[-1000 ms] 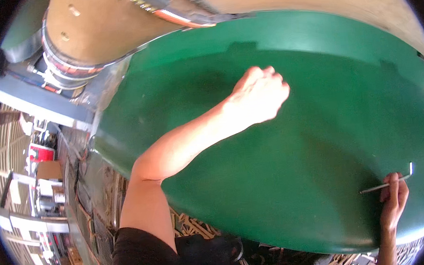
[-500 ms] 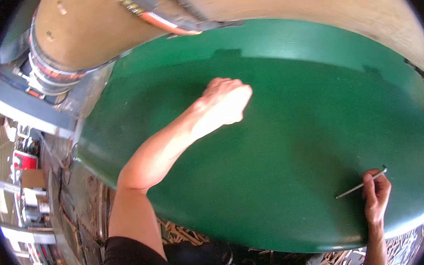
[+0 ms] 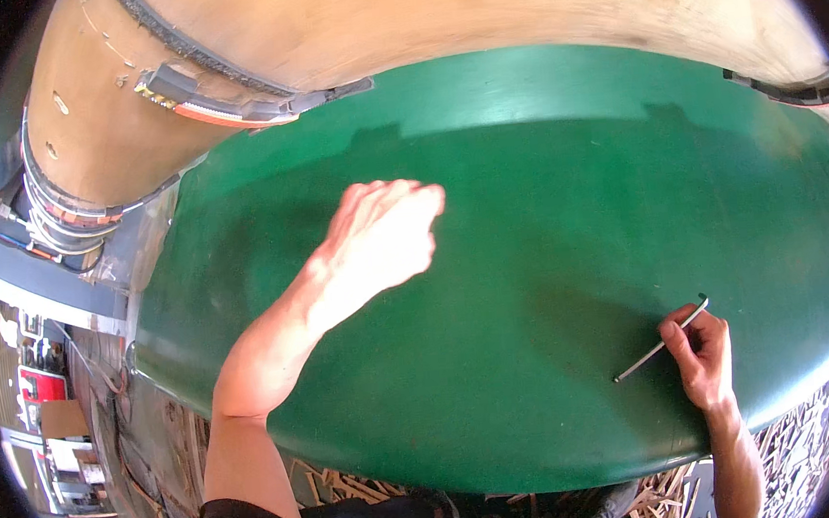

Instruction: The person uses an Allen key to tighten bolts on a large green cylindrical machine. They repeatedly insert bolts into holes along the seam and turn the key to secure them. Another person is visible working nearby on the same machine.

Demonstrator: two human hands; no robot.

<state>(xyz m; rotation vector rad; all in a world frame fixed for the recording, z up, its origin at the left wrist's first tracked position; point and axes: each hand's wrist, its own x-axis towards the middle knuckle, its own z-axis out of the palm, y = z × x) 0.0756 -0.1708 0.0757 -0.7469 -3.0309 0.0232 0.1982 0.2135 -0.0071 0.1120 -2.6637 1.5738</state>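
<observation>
Your right hand (image 3: 703,358) pinches the rod (image 3: 644,355) near its bend, leaving its length free; left hand (image 3: 379,237) curled, closure and hold unclear.

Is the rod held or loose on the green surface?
Held: the right hand pinches the rod between thumb and fingers. Cannot tell whether its tip touches the green surface.
</observation>
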